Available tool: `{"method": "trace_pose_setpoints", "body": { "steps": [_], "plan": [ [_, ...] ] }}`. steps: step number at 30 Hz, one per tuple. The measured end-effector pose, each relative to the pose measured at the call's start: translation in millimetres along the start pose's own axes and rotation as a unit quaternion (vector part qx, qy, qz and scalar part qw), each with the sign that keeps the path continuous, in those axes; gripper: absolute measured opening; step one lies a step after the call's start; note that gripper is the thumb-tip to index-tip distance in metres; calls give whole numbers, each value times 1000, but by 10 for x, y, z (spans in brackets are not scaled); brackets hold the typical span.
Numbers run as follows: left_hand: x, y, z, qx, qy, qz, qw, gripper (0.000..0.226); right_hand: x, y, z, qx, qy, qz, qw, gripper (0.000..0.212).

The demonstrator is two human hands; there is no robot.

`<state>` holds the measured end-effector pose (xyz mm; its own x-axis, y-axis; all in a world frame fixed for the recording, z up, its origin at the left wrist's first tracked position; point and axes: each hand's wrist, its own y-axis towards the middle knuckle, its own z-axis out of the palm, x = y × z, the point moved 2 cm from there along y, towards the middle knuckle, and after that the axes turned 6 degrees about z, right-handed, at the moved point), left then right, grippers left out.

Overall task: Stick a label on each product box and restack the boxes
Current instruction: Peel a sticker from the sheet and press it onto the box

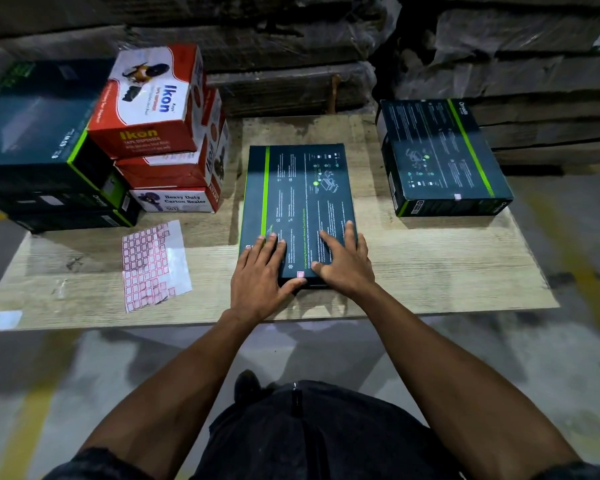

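Observation:
A flat dark box with a green stripe [298,195] lies in the middle of the wooden board [430,265]. My left hand [262,275] rests flat on its near left corner, thumb by a small pink label [300,274] at the near edge. My right hand [345,259] lies flat on the near right part, fingers spread. A sheet of red-bordered labels [153,265] lies on the board to the left. At the right stands a stack of two dark boxes [440,157], a small label on the top one. At the left are dark boxes [45,150] and red-and-white tape dispenser boxes [153,105].
The board sits low over a concrete floor [84,368] with yellow lines. Wrapped flat cartons [291,46] are stacked behind the board. A small white sheet [0,320] lies at the board's near left corner. My legs and a shoe [246,386] are below.

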<state>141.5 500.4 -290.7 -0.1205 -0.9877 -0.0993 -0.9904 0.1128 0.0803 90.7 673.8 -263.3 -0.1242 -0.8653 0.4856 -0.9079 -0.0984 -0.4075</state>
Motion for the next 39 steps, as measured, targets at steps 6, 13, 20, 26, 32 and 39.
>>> {"method": "trace_pose_setpoints", "body": {
  "steps": [6, 13, 20, 26, 32, 39],
  "plan": [
    [111, 23, -54, 48, -8, 41, 998, 97, 38, 5, 2, 30, 4, 9, 999, 89],
    [341, -78, -83, 18, -50, 12, 999, 88, 84, -1, 38, 14, -43, 23, 999, 101],
    [321, -134, -38, 14, -143, -17, 990, 86, 151, -47, 95, -47, -47, 42, 997, 94],
    [316, -145, 2, -2, -158, -22, 987, 83, 160, -34, 62, -20, -37, 42, 998, 91],
    [294, -147, 12, -14, -167, -28, 985, 82, 141, -35, 76, -16, -39, 37, 998, 96],
    [304, -131, -23, 5, -173, -37, 984, 84, 173, 1, 85, -33, -34, 41, 998, 93]
  ]
}}
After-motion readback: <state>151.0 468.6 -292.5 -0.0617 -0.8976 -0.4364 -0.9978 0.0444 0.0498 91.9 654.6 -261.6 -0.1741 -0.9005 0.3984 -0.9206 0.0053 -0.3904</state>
